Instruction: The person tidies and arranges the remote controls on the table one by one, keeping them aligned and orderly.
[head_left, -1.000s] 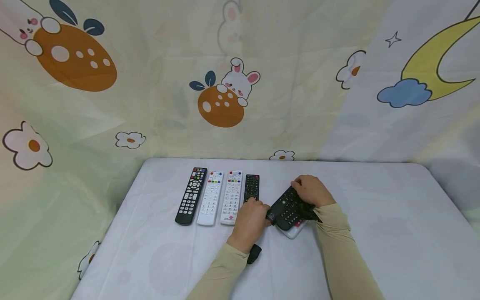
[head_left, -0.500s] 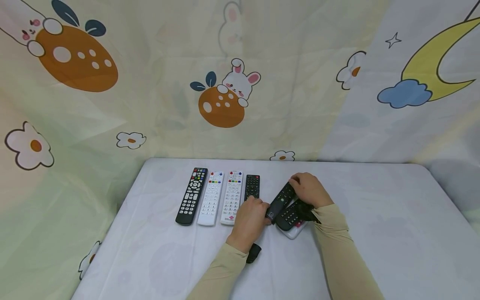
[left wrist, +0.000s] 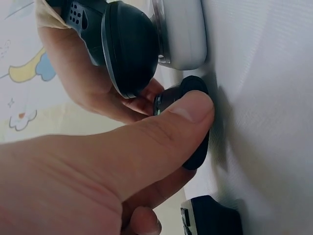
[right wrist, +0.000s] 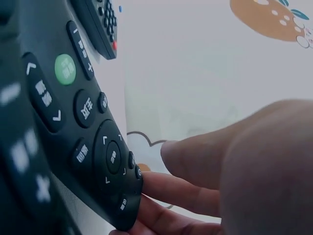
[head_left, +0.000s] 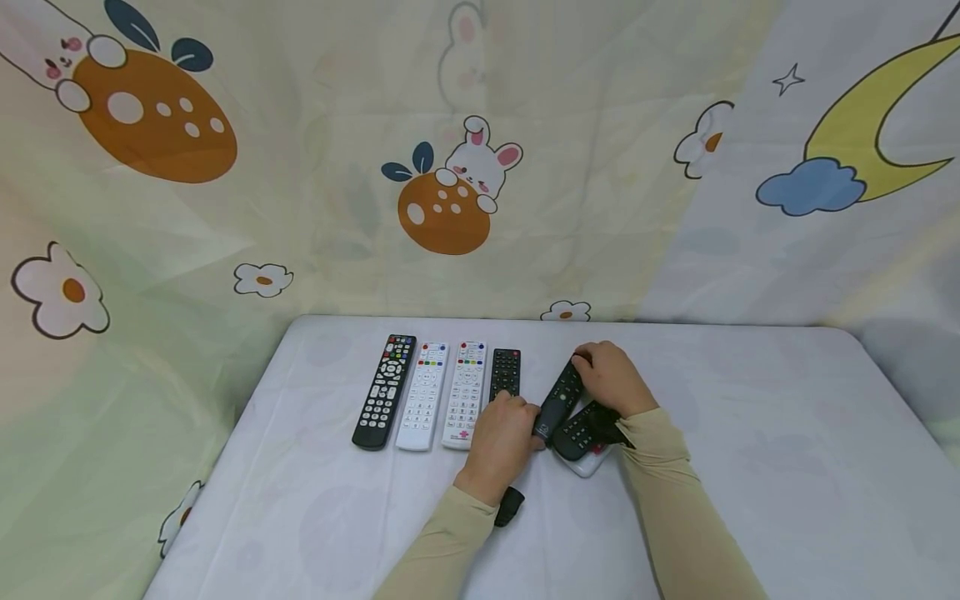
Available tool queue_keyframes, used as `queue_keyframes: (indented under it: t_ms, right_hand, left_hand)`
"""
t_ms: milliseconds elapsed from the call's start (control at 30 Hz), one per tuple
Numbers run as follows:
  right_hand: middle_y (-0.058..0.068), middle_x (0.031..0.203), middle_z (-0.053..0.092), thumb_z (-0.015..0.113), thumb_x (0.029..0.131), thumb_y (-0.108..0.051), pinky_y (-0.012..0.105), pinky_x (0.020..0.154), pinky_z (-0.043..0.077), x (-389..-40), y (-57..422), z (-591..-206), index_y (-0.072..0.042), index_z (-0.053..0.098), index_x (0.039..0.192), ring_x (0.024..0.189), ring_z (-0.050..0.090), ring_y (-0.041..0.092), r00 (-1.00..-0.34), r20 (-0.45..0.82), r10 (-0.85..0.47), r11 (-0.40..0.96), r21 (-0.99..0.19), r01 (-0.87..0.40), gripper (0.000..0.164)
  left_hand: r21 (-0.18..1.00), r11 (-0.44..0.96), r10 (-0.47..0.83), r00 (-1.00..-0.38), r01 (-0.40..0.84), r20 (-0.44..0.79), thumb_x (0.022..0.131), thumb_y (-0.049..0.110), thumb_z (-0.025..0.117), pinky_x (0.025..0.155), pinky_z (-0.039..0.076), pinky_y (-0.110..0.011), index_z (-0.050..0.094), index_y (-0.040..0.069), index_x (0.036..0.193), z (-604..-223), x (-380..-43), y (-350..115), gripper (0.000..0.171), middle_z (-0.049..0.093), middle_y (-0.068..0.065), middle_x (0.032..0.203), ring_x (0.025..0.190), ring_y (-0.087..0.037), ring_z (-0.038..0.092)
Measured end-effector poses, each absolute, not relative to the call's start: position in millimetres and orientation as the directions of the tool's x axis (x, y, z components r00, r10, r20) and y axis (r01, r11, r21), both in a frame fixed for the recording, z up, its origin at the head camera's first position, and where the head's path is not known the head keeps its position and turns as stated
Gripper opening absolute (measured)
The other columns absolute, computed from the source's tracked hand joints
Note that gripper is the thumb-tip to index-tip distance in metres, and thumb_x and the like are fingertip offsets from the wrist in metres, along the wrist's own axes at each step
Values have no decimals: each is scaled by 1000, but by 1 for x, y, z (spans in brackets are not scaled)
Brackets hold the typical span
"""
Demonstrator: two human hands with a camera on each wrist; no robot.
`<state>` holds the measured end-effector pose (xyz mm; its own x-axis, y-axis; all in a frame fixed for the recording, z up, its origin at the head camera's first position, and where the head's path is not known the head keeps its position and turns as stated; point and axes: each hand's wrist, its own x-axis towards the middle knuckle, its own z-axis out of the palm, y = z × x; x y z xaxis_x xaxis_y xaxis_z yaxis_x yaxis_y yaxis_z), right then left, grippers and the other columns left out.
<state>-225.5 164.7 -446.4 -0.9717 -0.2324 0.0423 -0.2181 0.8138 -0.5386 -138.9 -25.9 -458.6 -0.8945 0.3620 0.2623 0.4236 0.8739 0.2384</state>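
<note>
A black remote control (head_left: pixel 560 398) lies slanted between my two hands. My left hand (head_left: pixel 498 442) pinches its near end, the thumb (left wrist: pixel 181 120) pressing on the dark end in the left wrist view. At the far end my right hand (head_left: pixel 615 379) holds it; in the right wrist view the fingers (right wrist: pixel 176 193) lie against the end of the remote (right wrist: pixel 115 159) while the thumb stands off to the side. Beside it, partly under my right wrist, is a second black remote (head_left: pixel 576 437), overlapping a white remote (head_left: pixel 582 468), mostly hidden below.
Left of my hands stands a row: a large black remote (head_left: pixel 383 392), a white remote (head_left: pixel 422 396), another white remote (head_left: pixel 464 396) and a smaller black remote (head_left: pixel 506 371), its lower part hidden by my left hand. A white cloth (head_left: pixel 787 467) covers the table before a printed curtain (head_left: pixel 315 167).
The far end of the held black remote has swung left, away from the second black remote. My right hand has moved left and slightly farther out with it; my left hand has stayed nearly still.
</note>
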Motion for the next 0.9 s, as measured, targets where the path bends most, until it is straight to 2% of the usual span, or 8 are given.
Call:
queue_keyframes:
  t_ms: [400,900]
  right_hand:
    - [32,122,61,49,104,-13,55,100,44,-229,156,-445,13,62,125,117,56,46,-964,48,-263,812,-529,-248,36]
    - [34,124,60,49,102,-11,56,102,43,-233,145,-438,14,61,126,120,55,47,-939,39,-342,816,-482,-317,36]
  left_hand:
    - [242,874,359,-896,421,262,66,26,94,73,47,-27,79,8,97,-457,-137,-23,39,73,-4,86,78,-17,55]
    - [188,901,335,-901,392,276,63,34,94,71,49,-28,79,6,91,-458,-133,-21,42,70,-3,79,75,-17,55]
